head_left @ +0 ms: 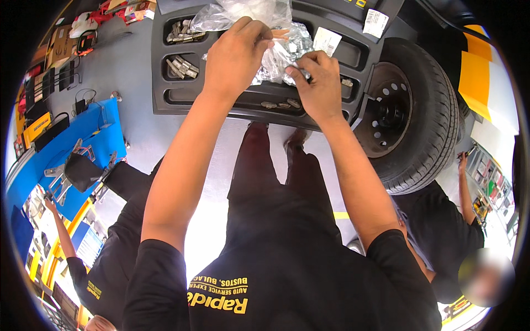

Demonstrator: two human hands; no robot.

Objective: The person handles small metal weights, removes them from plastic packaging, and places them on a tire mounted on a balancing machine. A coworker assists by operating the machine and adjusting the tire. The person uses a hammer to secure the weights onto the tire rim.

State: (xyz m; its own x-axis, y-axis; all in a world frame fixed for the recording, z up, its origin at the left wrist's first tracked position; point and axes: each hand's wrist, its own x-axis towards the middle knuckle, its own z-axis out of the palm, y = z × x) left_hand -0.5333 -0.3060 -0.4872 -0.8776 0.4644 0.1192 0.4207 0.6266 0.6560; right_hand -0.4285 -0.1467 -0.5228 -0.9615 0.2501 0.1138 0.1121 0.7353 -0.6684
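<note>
"Counts first?"

"One dark compartment tray [159, 71]. One wheel [441, 105], just beside it on the right. Two white labels [327, 41]. Metal pieces [182, 67] heaped in two pockets at the left, too jumbled to count; three or so in the front slot. Clear plastic bagging [273, 65] over the tray's middle, silvery bits inside; one bag or two, can't tell."

"Hands?"

"Both grasping. Left hand [234, 55]: fingers curled, thumb and forefinger pinched on the plastic, beside an orange strip [280, 34]. Right hand [319, 83]: half closed, thumb and fingertips gripping the plastic's right side."

"Pose?"

"Forearms stretched forward, slanting inward, backs of hands up. Left reaches farther."
</note>
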